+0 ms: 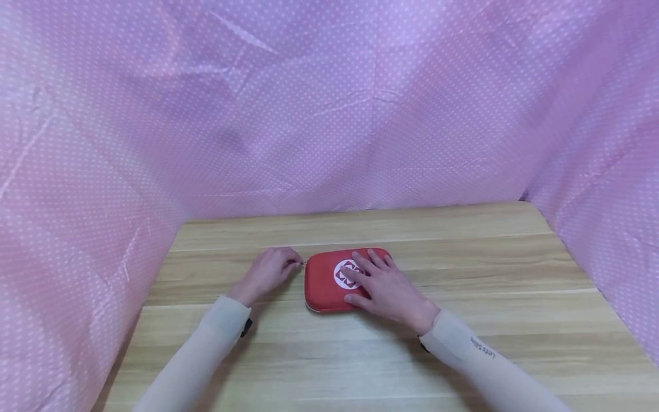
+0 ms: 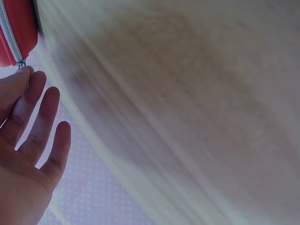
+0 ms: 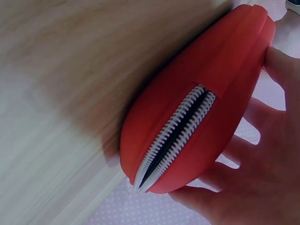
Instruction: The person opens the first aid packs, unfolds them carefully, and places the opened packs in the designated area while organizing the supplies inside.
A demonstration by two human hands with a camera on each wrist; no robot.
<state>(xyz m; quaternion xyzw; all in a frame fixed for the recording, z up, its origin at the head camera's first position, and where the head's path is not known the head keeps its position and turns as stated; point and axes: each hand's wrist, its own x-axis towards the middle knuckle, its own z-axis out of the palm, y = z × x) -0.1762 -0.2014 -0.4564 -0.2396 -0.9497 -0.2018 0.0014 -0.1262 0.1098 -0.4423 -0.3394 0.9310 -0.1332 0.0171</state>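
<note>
A red hard zip case [image 1: 324, 280] with a white round emblem lies flat on the wooden table. At its left back corner my left hand [image 1: 269, 272] pinches the small metal zipper pull [image 2: 21, 65] between thumb and forefinger, the other fingers held loosely apart. Along that side the zipper teeth [image 2: 10, 35] run up to the slider. My right hand [image 1: 388, 289] rests on the lid with fingers spread, partly covering the emblem. In the right wrist view, the zipper teeth [image 3: 168, 136] at the case's right end stand parted, with a dark gap between them.
The light wooden table [image 1: 247, 372] extends around the case on all sides. A pink dotted cloth [image 1: 329, 114] hangs behind the table and at both sides. Both forearms wear pale sleeves, and the right sleeve [image 1: 479, 355] has dark writing.
</note>
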